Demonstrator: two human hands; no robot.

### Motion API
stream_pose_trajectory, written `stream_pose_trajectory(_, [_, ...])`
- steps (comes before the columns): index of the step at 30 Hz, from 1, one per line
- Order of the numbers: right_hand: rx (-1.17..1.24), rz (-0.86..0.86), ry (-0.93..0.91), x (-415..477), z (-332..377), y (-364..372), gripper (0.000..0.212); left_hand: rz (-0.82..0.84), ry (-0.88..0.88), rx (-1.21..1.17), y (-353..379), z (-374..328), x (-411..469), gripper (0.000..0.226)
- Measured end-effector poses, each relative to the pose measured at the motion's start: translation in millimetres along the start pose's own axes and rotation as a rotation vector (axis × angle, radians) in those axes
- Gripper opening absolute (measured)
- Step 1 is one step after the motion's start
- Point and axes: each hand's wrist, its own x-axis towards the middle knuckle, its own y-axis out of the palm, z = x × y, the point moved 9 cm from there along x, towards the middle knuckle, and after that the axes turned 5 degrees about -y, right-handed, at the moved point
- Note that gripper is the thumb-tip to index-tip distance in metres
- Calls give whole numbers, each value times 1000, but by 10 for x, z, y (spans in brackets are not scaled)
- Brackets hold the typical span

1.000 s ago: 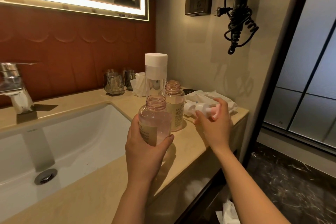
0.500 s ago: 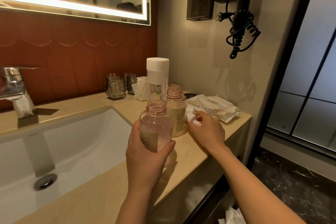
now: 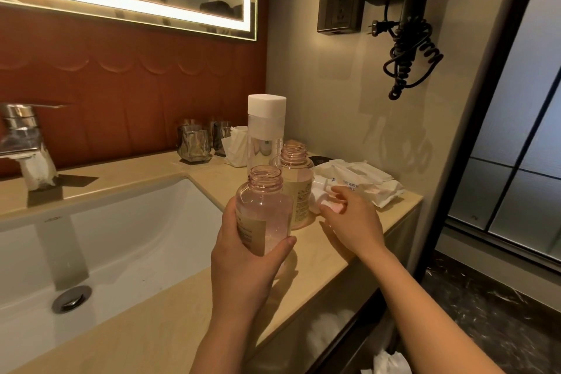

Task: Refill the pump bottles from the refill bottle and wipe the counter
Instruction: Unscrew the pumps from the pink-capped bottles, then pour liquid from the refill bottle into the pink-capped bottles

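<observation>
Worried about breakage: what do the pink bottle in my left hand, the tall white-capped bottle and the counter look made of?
Pink bottle: probably glossy tinted plastic, see-through with moulded neck threads; glass possible.
Tall white-capped bottle: clear plastic or glass, matte white cap.
Counter: smooth beige stone or stone-look, softly reflective.

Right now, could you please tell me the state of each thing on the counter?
Held pump bottle: uncapped, gripped by left hand.
Second pump bottle: uncapped, standing.
Refill bottle: capped, upright.
Pump head: off, lying at right hand.
Tap: not running.
</observation>
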Motion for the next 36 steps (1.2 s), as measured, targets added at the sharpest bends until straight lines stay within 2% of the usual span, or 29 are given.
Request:
stream_pose_trajectory(6, [-26,15,-25,-16,41,-19,46,20,-14,28,37,0,1,96])
stream_pose_trajectory(9, [-8,-33,-29,20,113,-133,43,17,-19,38,25,15,2,98])
stream_pose_trajectory(14, [95,-129,-112,156,486,-397,37,23,-24,60,42,36,25,107])
stream_pose_trajectory(19, [290,-124,-194,427,1001,-543,39,24,-30,82,39,92,50,116])
stream_pose_trajectory(22, [285,-47,-234,682,1328,-511,52,20,-29,82,33,93,56,117])
stream_pose_trajectory(27, [203,248,-323,1096,1797,-149,79,8,-39,86,23,84,50,117])
stream_pose_trajectory(30, [64,386,-314,1295,1890,89,88,12,-56,75,30,86,46,117])
stream_pose_trajectory(33, [-45,397,-286,1417,1891,266,90,10,-70,76,39,90,55,118])
stream_pose_trajectory(36, [-72,365,-262,1461,1838,367,85,4,-92,64,40,104,71,119])
